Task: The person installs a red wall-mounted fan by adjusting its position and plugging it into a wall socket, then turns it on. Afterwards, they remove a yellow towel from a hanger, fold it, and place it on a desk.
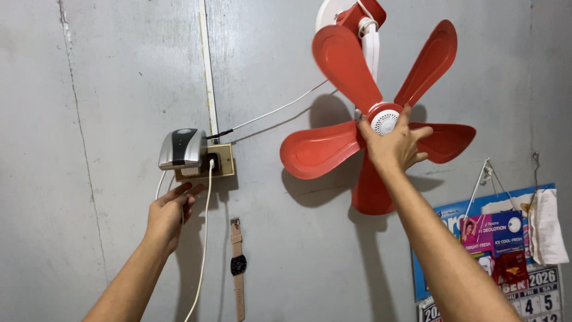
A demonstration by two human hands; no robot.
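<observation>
A red fan (333,149) with several blades and a white hub (385,121) hangs on a grey wall from a red and white bracket (364,18). My right hand (393,143) is raised to the hub, fingers curled round its lower side. My left hand (170,211) reaches up below a tan wall socket (223,161), fingers loosely apart and near a white cable (204,238) that hangs from a plug in the socket. A silver and black adapter box (182,148) sits on the socket's left side.
A wristwatch (238,265) with a tan strap hangs on the wall below the socket. A colourful calendar (494,250) and a white cloth (547,226) hang at the lower right. A thin wire (274,111) runs from socket to fan.
</observation>
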